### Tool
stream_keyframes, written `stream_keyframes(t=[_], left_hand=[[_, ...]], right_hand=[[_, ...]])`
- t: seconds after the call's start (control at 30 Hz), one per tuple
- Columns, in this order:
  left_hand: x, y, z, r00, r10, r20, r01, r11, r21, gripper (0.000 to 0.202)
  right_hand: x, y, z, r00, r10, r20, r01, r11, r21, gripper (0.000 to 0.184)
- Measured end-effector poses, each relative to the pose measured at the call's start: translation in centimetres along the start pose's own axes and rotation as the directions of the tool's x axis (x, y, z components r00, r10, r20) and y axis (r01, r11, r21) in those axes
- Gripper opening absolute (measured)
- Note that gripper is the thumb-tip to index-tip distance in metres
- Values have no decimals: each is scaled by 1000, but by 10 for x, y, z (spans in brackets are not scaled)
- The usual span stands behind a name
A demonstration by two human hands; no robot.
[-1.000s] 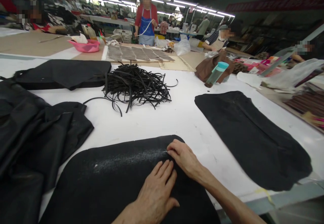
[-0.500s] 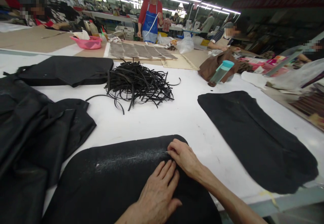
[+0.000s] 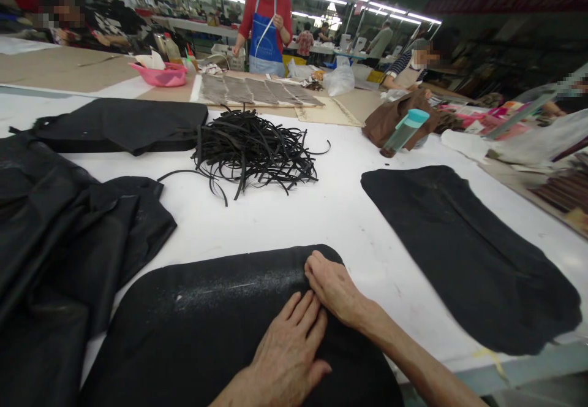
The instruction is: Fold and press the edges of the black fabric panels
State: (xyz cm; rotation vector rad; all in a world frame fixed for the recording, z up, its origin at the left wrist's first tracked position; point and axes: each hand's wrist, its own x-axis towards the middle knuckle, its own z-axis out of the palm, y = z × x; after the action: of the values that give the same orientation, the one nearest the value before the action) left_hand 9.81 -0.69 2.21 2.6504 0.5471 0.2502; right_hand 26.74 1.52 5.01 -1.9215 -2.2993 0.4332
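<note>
A black rounded panel (image 3: 197, 333) of leather-like sheet lies in front of me, with a whitish dusty streak and a thin pale line across its upper part. My left hand (image 3: 289, 339) rests flat on it, fingers stretched out and thumb apart. Just beyond those fingertips, my right hand (image 3: 333, 284) is closed, its curled fingers pressed down on the panel near the top right corner. Whatever those fingers may pinch is hidden. To the right lies another black piece (image 3: 473, 260) with rounded corners.
Black strips (image 3: 252, 149) are heaped beyond the panel, beside a black stack (image 3: 119, 125). Crumpled black material (image 3: 55, 241) covers the left. A teal-lidded bottle (image 3: 404, 131) leans on a brown bag (image 3: 381, 116). A pink basin (image 3: 160, 76) and a person in a blue apron (image 3: 267, 33) are farther back.
My right fingers have curled in a little more on the panel; my left hand stays flat. The person in the apron has shifted slightly left, and the view has tilted a little.
</note>
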Motion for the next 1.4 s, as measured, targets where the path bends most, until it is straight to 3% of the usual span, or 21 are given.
stream_keyframes(t=[0.13, 0.23, 0.33, 0.4, 0.57, 0.67, 0.7, 0.77, 0.87, 0.93, 1.03, 1.17, 1.23, 1.3, 1.4], left_hand=[[1, 0, -1, 1000, 7, -2, -7, 1000, 3, 66], [2, 0, -1, 1000, 7, -6, -7, 1000, 5, 65], [1, 0, 0, 1000, 14, 7, -14, 1000, 11, 64], [1, 1, 0, 1000, 17, 15, -18, 1000, 20, 62], [1, 2, -2, 1000, 21, 2, -21, 999, 44, 60], [1, 2, -3, 1000, 22, -4, -21, 999, 46, 59], [1, 2, -3, 1000, 20, -5, -20, 999, 46, 59], [1, 1, -2, 1000, 12, -4, -12, 999, 42, 58], [2, 0, 3, 1000, 8, -8, -8, 1000, 21, 59], [4, 1, 4, 1000, 9, -17, -9, 1000, -14, 59], [6, 5, -6, 1000, -11, -12, 10, 995, -96, 55], [-10, 7, -40, 998, -63, 11, 64, 988, -142, 44], [-31, 1, -54, 991, -128, -24, 126, 988, -84, 35], [-60, -11, -63, 967, -222, -127, 229, 972, 44, 30], [-108, -36, -68, 879, -357, -315, 441, 859, 259, 38]], right_hand=[[0, 2, 12, 994, -83, -65, 65, 969, -238, 14], [-1, 2, 16, 991, -84, -105, 59, 973, -223, 14], [-1, 4, 12, 994, 9, -112, -3, 999, 51, 15], [-1, 6, 6, 993, 70, -92, -40, 956, 291, 15], [6, 19, -7, 976, 216, 23, -170, 695, 698, 14], [4, 28, -15, 919, 393, -7, -240, 575, 782, 19], [1, 29, -16, 898, 437, -53, -240, 585, 775, 20], [-10, 27, -15, 877, 449, -169, -218, 688, 692, 20], [-33, 18, 3, 895, 321, -309, -188, 901, 391, 27], [-45, 14, 20, 913, 212, -348, -176, 976, 131, 33], [-55, 19, 41, 929, 135, -343, -188, 974, -125, 38], [-60, 35, 48, 924, 106, -367, -213, 941, -264, 42], [-62, 42, 48, 915, 58, -399, -188, 936, -297, 45], [-64, 49, 50, 899, 9, -438, -158, 939, -304, 47], [-65, 60, 55, 873, -55, -484, -100, 952, -288, 49]])
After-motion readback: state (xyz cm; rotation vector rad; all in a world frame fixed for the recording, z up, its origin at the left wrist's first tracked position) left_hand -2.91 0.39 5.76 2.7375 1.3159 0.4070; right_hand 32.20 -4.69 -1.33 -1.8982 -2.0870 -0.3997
